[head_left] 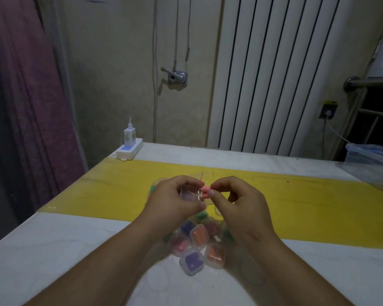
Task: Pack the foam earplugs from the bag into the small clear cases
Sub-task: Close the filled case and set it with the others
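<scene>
Closest to the person, a little pile of filled cases (195,248) lay on the white table (53,250). They had orange, purple and pink plugs inside, so they looked done and sat near, out of the way. Just past them, the left hand (173,199) curled around a small clear case (189,194) and held it up, turned toward the other hand so a plug could go in. The right hand (237,199) pinched a pink earplug (205,192) between thumb and finger, right at the case's edge. Holding it by one end probably made pushing easy. The bag (199,176) lay under the hands on a yellow sheet (296,195), close for the next grab. Far back sat a power strip (129,149) and a white radiator (274,74).
</scene>
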{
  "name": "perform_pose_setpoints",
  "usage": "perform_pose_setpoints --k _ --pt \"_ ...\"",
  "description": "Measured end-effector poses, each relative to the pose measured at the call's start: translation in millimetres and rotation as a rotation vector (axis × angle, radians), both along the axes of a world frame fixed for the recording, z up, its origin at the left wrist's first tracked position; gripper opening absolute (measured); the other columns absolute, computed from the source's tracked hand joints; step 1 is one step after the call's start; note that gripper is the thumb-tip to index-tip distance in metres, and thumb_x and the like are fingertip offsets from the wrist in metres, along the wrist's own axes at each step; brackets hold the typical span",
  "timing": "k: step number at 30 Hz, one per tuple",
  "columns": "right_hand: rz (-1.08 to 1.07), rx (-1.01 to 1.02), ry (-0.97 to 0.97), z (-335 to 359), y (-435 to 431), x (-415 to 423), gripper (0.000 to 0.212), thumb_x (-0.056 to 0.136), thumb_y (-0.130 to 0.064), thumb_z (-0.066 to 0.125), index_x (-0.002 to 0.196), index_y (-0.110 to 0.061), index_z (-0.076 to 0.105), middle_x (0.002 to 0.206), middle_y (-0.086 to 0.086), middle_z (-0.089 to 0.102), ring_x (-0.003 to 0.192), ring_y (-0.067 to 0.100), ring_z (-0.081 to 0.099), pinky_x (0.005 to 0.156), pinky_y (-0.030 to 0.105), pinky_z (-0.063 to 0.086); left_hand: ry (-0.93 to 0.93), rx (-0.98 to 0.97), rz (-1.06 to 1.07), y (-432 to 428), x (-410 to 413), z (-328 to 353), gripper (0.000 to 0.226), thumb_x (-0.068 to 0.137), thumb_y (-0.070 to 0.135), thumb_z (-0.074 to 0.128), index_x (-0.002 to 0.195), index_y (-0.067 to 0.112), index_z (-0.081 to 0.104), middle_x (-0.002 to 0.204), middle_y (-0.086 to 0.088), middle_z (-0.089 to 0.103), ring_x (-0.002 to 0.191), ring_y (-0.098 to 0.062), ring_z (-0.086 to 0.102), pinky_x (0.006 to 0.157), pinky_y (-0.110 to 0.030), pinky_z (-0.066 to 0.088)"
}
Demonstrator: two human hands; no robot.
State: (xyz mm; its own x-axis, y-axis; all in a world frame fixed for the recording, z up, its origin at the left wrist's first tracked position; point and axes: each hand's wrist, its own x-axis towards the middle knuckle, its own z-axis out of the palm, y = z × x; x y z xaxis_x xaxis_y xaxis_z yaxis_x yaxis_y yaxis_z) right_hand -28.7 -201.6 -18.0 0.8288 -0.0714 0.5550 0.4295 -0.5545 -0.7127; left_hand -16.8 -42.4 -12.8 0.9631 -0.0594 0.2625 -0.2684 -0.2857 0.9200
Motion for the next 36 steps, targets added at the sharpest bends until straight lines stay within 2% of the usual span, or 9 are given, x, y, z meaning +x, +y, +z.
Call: perform_pose_setpoints --k 7,15,19,22,26,29,31,34,36 --pt "-0.068 -0.079 -0.043 -2.7 3.0 4.8 0.004 0.082 -0.039 0.072 0.082 -0.036 0.07 0.091 -0.02 0.058 0.091 -0.001 0.053 0.072 0.018 0.041 0.004 -0.036 0.007 0.1 -0.4 1.1 0.034 0.07 0.007 0.083 0.098 0.025 0.073 0.092 0.008 0.07 0.083 -0.006 0.067 0.077 -0.023 0.058" --pt "-0.111 -0.199 0.101 -3.6 -0.5 8.9 0.017 0.083 -0.047 0.068 0.093 -0.036 0.076 0.089 -0.016 0.055 0.093 0.007 0.053 0.075 0.027 0.045 0.006 -0.03 0.0 -0.4 -1.5 1.2 0.035 0.069 0.003 0.083 0.097 0.023 0.073 0.091 0.01 0.07 0.08 0.0 0.066 0.073 -0.018 0.057" --pt "-0.056 -0.034 0.138 -1.6 0.7 7.1 0.006 0.081 -0.038 0.073 0.082 -0.033 0.075 0.087 -0.014 0.06 0.081 0.003 0.055 0.071 0.025 0.044 0.012 -0.036 -0.002 -0.3 -2.3 2.0 0.035 0.07 0.002 0.082 0.096 0.024 0.073 0.09 0.011 0.069 0.079 0.001 0.065 0.07 -0.016 0.056" --pt "0.039 0.212 0.217 2.3 3.0 3.8 0.014 0.077 -0.03 0.08 0.076 -0.023 0.068 0.074 -0.009 0.065 0.062 0.003 0.055 0.06 0.024 0.043 0.022 -0.022 -0.013 -1.1 -3.4 2.2 0.036 0.071 0.003 0.081 0.098 0.025 0.073 0.092 0.013 0.068 0.082 -0.001 0.065 0.072 -0.019 0.057" --pt "0.104 0.373 0.313 4.7 3.3 2.9 0.032 0.077 -0.021 0.08 0.09 -0.02 0.051 0.088 0.003 0.072 0.079 0.016 0.067 0.066 0.033 0.05 0.016 -0.013 -0.043 -0.9 -2.8 0.5 0.038 0.071 0.002 0.081 0.097 0.027 0.072 0.093 0.01 0.069 0.081 -0.002 0.066 0.072 -0.019 0.057" --pt "0.171 0.502 0.433 7.6 3.4 1.2 0.036 0.079 -0.015 0.078 0.099 -0.018 0.049 0.076 0.005 0.073 0.069 0.02 0.065 0.065 0.037 0.051 0.0 -0.028 -0.053 2.0 -1.6 -0.2 0.048 0.072 -0.002 0.079 0.107 0.029 0.068 0.093 0.006 0.069 0.08 -0.005 0.068 0.071 -0.022 0.058" --pt "0.196 0.565 0.433 8.7 3.0 1.2 0.033 0.079 -0.011 0.078 0.1 -0.014 0.052 0.069 0.004 0.07 0.065 0.019 0.063 0.063 0.034 0.052 0.045 -0.156 -0.116 2.5 -1.8 1.5 0.046 0.078 -0.002 0.074 0.113 0.025 0.063 0.092 -0.003 0.071 0.081 -0.014 0.071 0.073 -0.03 0.06" --pt "0.154 0.619 0.401 8.5 1.5 3.8 0.025 0.079 -0.005 0.076 0.097 -0.011 0.059 0.072 0.007 0.068 0.064 0.019 0.063 0.061 0.032 0.052 0.215 -0.589 -0.22 2.2 -2.0 5.5 0.018 0.094 0.008 0.049 0.105 0.006 0.063 0.093 -0.02 0.069 0.079 -0.033 0.068 0.067 -0.034 0.06" --pt "0.141 0.625 0.401 7.7 1.4 4.9 0.023 0.079 -0.005 0.076 0.097 -0.01 0.062 0.073 0.005 0.067 0.064 0.019 0.062 0.061 0.03 0.052 0.247 -0.676 -0.237 3.8 -0.1 3.4 0.028 0.095 0.011 0.04 0.098 0.001 0.066 0.097 -0.025 0.068 0.084 -0.035 0.065 0.077 -0.039 0.056"
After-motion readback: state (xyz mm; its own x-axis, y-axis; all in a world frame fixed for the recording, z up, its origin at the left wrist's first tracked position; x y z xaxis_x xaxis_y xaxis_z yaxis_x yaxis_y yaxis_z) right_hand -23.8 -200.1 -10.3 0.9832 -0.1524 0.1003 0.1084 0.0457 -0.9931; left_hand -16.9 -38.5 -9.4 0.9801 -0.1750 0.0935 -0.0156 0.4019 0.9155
